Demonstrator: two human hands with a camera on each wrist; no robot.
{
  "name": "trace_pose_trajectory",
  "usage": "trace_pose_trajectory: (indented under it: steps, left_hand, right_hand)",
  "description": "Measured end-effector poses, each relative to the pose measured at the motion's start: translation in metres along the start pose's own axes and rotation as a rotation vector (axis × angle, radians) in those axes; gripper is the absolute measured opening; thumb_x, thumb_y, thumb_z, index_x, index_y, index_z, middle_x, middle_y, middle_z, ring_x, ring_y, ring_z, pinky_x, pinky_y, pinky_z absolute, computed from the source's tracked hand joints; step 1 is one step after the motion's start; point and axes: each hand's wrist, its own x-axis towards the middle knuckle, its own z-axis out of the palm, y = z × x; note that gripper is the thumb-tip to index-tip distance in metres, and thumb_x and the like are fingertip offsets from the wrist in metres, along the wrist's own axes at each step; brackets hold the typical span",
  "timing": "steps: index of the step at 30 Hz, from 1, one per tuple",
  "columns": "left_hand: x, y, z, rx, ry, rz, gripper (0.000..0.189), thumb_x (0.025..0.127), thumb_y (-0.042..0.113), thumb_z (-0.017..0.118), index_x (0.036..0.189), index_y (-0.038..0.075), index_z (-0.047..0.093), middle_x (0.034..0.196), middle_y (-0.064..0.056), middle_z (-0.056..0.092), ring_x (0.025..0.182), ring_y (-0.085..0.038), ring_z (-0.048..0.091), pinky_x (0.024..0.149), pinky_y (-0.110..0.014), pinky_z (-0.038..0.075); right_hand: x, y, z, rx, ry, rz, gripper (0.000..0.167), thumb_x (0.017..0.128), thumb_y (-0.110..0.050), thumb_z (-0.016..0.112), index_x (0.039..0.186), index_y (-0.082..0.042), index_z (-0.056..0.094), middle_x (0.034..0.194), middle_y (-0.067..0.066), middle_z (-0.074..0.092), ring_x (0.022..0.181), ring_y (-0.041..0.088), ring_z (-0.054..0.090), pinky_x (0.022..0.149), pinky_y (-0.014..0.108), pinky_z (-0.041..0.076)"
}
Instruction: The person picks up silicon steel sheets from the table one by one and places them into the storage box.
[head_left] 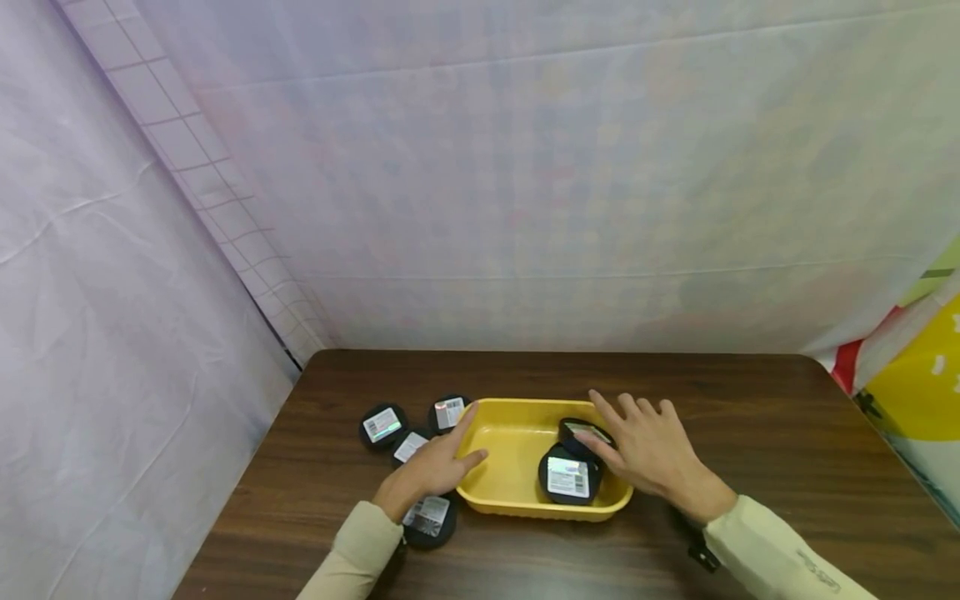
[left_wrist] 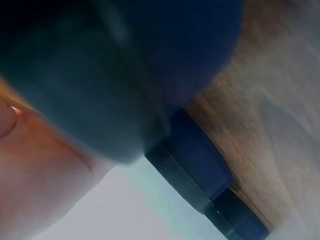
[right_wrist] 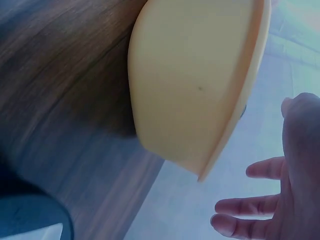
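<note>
A yellow plastic tray (head_left: 502, 458) lies on the table. My left hand (head_left: 429, 471) is at its left rim, index finger and thumb extended. Inside, toward the right end, sit two flat round black tubs: one (head_left: 567, 477) shows a white label, the other (head_left: 572, 439) leans tilted behind it. Over that end my right hand (head_left: 648, 446) spreads its fingers, the thumb overlapping the tilted tub. In the right wrist view these fingers extend beyond the tray's rim, holding nothing. Several more labelled tubs (head_left: 383, 425) lie left of the tray, partly hidden by my left hand and wrist.
The brown wooden table (head_left: 315, 467) ends at a pale curtain (head_left: 525, 208) behind and another at the left. Yellow and red printed fabric (head_left: 911, 383) hangs past the right edge. Dark tubs (left_wrist: 195, 160) stand close by in the left wrist view.
</note>
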Motion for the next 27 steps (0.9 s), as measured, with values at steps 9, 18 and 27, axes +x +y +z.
trace_pose_trajectory:
  steps: [9, 18, 27]
  left_hand:
    - [0.000, 0.000, 0.001, 0.004, 0.002, -0.002, 0.076, 0.100, 0.052, 0.049, 0.160, 0.037, 0.005, 0.146, -0.019, 0.050, 0.100, -0.025, 0.059, 0.090, -0.050, 0.046]
    - [0.001, 0.000, 0.000, 0.002, 0.000, -0.002, 0.076, 0.100, 0.050, 0.049, 0.160, 0.036, 0.005, 0.147, -0.019, 0.048, 0.102, -0.027, 0.059, 0.091, -0.051, 0.045]
    - [0.000, 0.000, 0.000, -0.008, -0.002, -0.008, 0.075, 0.100, 0.050, 0.050, 0.160, 0.037, 0.006, 0.147, -0.019, 0.048, 0.103, -0.027, 0.059, 0.092, -0.051, 0.045]
  right_hand:
    - [-0.009, 0.013, -0.008, 0.060, -0.036, 0.061, 0.067, 0.097, -0.062, 0.047, 0.146, -0.017, 0.051, 0.112, 0.014, 0.064, 0.090, 0.031, 0.064, 0.070, 0.049, 0.042]
    - [-0.019, 0.025, -0.007, 0.061, -0.026, 0.082, 0.067, 0.097, -0.060, 0.048, 0.147, -0.015, 0.049, 0.115, 0.017, 0.063, 0.089, 0.033, 0.064, 0.069, 0.051, 0.043]
    - [-0.030, 0.032, -0.010, 0.046, 0.002, 0.104, 0.066, 0.096, -0.058, 0.051, 0.146, -0.014, 0.051, 0.115, 0.019, 0.064, 0.093, 0.037, 0.063, 0.072, 0.055, 0.043]
